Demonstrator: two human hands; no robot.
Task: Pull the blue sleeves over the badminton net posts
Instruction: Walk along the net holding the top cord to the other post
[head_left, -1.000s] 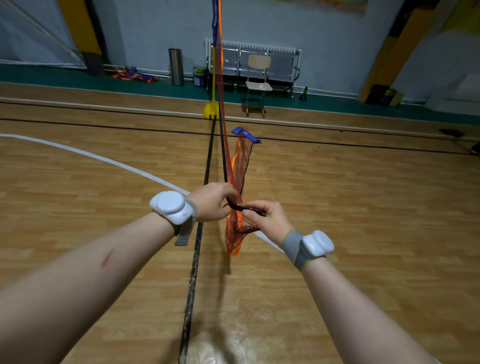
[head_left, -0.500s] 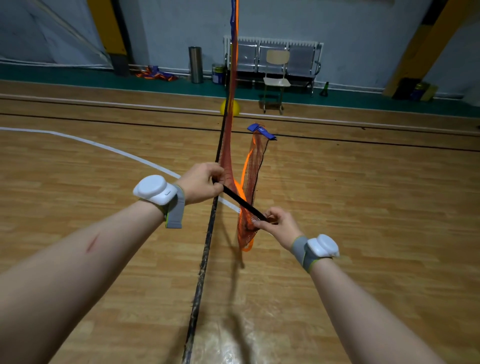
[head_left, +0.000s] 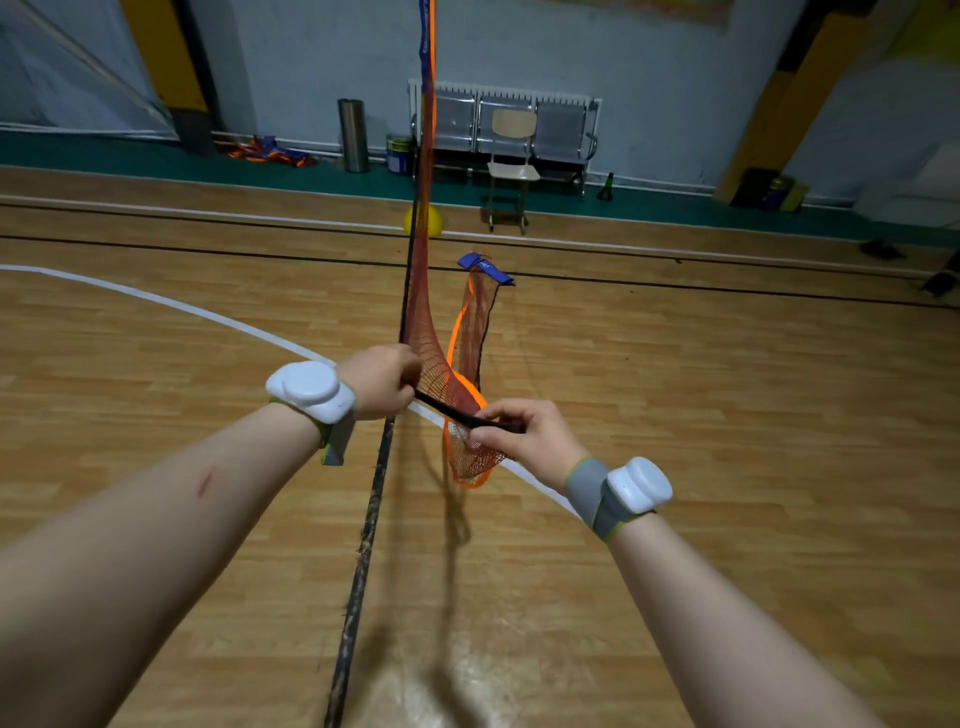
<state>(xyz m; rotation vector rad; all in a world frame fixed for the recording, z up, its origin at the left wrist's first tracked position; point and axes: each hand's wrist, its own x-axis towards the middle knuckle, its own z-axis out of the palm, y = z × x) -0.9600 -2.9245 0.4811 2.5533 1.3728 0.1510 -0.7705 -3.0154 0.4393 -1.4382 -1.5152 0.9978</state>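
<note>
Blue sleeve (head_left: 485, 267) lies on the wooden floor (head_left: 727, 415) well beyond our right hand (head_left: 524, 436), at the far end of a slack fold of the orange net (head_left: 470, 332). Our left hand (head_left: 382, 382) is closed in a fist around one end of a thin black strip (head_left: 452, 411). Our right hand pinches the other end between thumb and curled fingers, lower and nearer to us than the left. The strip runs straight between the two hands; we cannot tell whether it is a rod or the net's edge tape. Mesh bunches around it and hangs below our right hand. From our left hand the net climbs away to an upright post (head_left: 427, 130) on a yellow base (head_left: 434, 223), far ahead of both hands. Past that base stand a chair (head_left: 511, 150) and a metal bin (head_left: 353, 135) by the wall. We wear a white device (head_left: 309, 389) on each wrist.
</note>
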